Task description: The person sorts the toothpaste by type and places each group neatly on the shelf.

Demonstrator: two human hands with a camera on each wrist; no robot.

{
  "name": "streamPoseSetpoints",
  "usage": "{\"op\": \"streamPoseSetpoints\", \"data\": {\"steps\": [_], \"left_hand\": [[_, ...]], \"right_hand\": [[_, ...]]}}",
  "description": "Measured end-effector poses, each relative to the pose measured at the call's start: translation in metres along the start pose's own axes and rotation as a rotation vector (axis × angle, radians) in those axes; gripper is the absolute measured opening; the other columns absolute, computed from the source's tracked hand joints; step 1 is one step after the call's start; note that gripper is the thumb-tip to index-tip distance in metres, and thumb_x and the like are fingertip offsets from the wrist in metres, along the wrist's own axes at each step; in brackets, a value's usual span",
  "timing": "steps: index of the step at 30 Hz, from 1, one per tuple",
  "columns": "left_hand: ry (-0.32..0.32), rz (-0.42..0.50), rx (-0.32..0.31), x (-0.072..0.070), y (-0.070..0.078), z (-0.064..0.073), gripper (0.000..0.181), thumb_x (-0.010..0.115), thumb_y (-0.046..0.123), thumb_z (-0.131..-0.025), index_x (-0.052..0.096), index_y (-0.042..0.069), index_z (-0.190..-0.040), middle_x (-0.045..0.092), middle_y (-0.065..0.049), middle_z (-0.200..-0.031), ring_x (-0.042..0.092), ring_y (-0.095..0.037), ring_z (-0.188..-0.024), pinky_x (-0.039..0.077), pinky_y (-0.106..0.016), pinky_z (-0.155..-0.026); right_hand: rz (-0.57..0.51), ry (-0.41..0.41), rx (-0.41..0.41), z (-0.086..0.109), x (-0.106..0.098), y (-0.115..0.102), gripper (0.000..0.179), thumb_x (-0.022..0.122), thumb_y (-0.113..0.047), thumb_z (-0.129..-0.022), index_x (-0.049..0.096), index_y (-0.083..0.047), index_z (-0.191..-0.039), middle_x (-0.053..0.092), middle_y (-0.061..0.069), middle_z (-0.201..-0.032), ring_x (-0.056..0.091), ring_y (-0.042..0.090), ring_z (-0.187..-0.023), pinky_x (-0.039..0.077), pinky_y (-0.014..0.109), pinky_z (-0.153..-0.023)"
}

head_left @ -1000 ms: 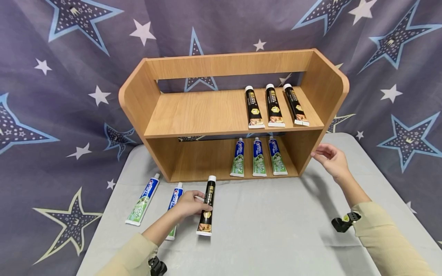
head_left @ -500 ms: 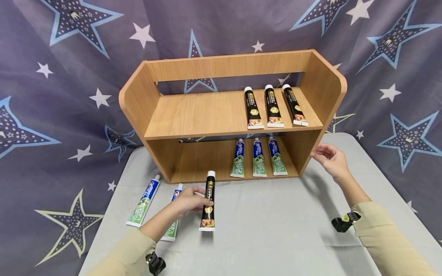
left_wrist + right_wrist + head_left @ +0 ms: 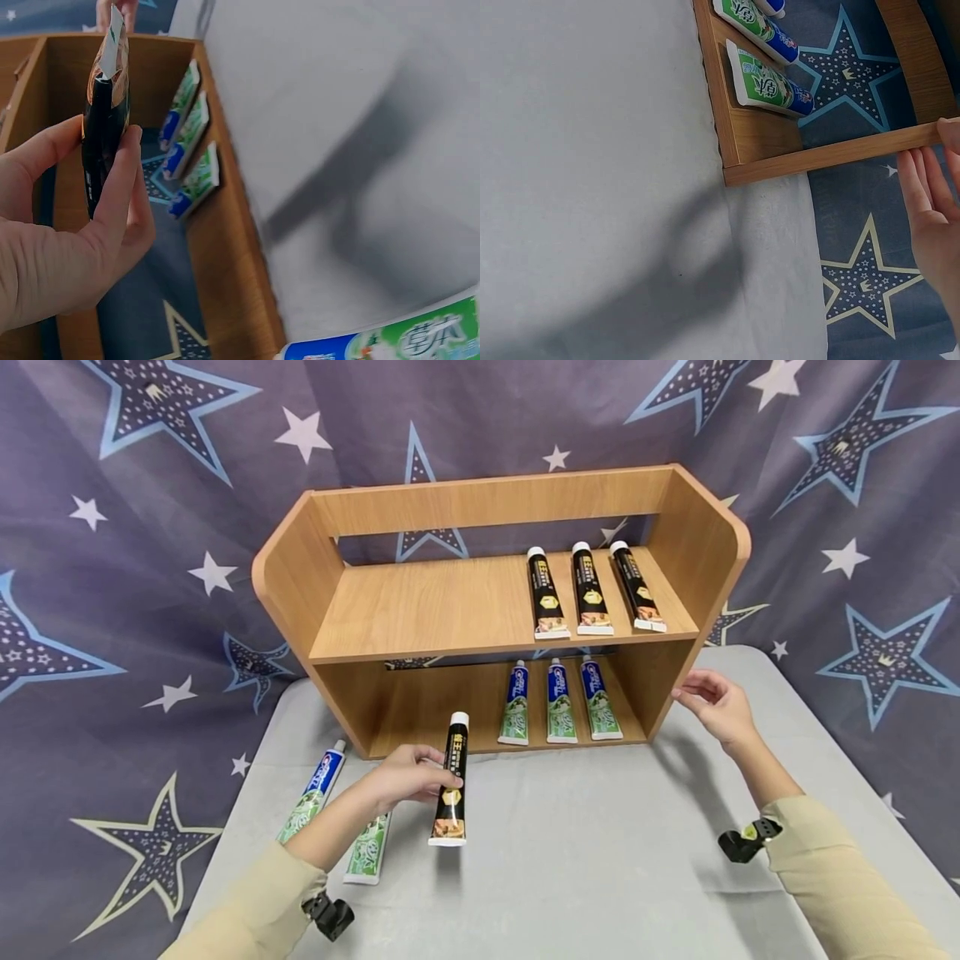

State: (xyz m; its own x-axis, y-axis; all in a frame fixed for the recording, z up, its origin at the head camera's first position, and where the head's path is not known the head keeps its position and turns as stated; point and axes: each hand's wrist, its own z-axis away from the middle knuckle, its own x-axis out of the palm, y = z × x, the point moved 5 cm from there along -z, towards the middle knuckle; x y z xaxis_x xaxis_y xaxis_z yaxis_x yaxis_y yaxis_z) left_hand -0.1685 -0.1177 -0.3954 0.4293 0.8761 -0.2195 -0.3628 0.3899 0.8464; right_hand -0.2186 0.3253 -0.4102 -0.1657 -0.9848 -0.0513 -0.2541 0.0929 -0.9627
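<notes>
My left hand pinches a black toothpaste tube between thumb and fingers, raised above the table in front of the wooden shelf. Its white cap points toward the shelf. In the left wrist view the tube appears edge-on. My right hand grips the front edge of the shelf's right side panel; in the right wrist view the thumb lies on one side of the panel and the fingers on the other. Three black tubes lie on the upper board, three blue-green toothpaste tubes on the lower one.
Two more blue-green tubes lie on the grey-covered table at left: one outer tube and one inner tube, both partly hidden by my left arm. A star-patterned curtain hangs behind the shelf.
My left hand has lifted the black tube off the table area and moved it a little toward the shelf. The right hand stays on the side panel.
</notes>
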Motion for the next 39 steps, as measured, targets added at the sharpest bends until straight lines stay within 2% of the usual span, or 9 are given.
{"op": "streamPoseSetpoints", "data": {"steps": [6,11,20,27,33,39], "left_hand": [[-0.018,-0.035,0.010,-0.001,0.014,0.006,0.050,0.072,0.008,-0.078,0.049,-0.009,-0.119,0.065,-0.015,-0.100,0.068,-0.016,-0.077,0.062,-0.038,-0.081],[-0.028,-0.047,0.005,-0.002,0.022,0.011,0.055,0.073,0.008,-0.079,0.047,-0.009,-0.124,0.062,-0.019,-0.107,0.068,-0.017,-0.081,0.061,-0.040,-0.083],[-0.068,-0.055,0.015,-0.003,0.039,0.021,0.048,0.072,0.009,-0.080,0.048,-0.006,-0.118,0.061,-0.012,-0.099,0.067,-0.017,-0.079,0.060,-0.040,-0.086],[-0.102,-0.072,0.010,-0.002,0.049,0.024,0.049,0.072,0.012,-0.081,0.048,-0.003,-0.120,0.063,-0.012,-0.102,0.068,-0.018,-0.083,0.060,-0.040,-0.087],[-0.141,-0.061,0.038,0.002,0.062,0.028,0.045,0.071,0.013,-0.082,0.047,-0.002,-0.118,0.064,-0.009,-0.099,0.067,-0.017,-0.084,0.059,-0.040,-0.090],[-0.134,-0.054,0.058,0.001,0.075,0.032,0.044,0.070,0.012,-0.082,0.048,-0.002,-0.117,0.063,-0.007,-0.094,0.067,-0.015,-0.082,0.059,-0.039,-0.090]], "right_hand": [[-0.004,0.005,-0.005,0.001,-0.001,0.001,0.035,0.065,0.012,-0.081,0.064,-0.022,-0.089,0.069,-0.020,-0.080,0.064,-0.008,-0.076,0.051,0.002,-0.071],[0.044,0.001,-0.002,-0.002,0.000,-0.001,0.033,0.066,0.010,-0.082,0.064,-0.022,-0.090,0.068,-0.021,-0.080,0.063,-0.009,-0.076,0.050,0.002,-0.071],[0.031,0.007,0.000,-0.001,0.000,-0.002,0.032,0.066,0.011,-0.082,0.064,-0.020,-0.089,0.068,-0.020,-0.079,0.063,-0.009,-0.075,0.050,0.002,-0.070],[0.042,0.010,-0.002,0.000,0.000,-0.001,0.032,0.066,0.010,-0.082,0.064,-0.021,-0.089,0.068,-0.021,-0.079,0.063,-0.009,-0.076,0.050,0.002,-0.071],[0.024,0.010,0.001,0.001,-0.002,-0.001,0.034,0.065,0.010,-0.082,0.064,-0.023,-0.088,0.068,-0.021,-0.079,0.063,-0.009,-0.075,0.050,0.002,-0.071],[0.059,0.014,0.013,0.001,0.000,-0.001,0.033,0.067,0.008,-0.082,0.064,-0.024,-0.088,0.068,-0.022,-0.079,0.063,-0.010,-0.075,0.050,0.002,-0.070]]}}
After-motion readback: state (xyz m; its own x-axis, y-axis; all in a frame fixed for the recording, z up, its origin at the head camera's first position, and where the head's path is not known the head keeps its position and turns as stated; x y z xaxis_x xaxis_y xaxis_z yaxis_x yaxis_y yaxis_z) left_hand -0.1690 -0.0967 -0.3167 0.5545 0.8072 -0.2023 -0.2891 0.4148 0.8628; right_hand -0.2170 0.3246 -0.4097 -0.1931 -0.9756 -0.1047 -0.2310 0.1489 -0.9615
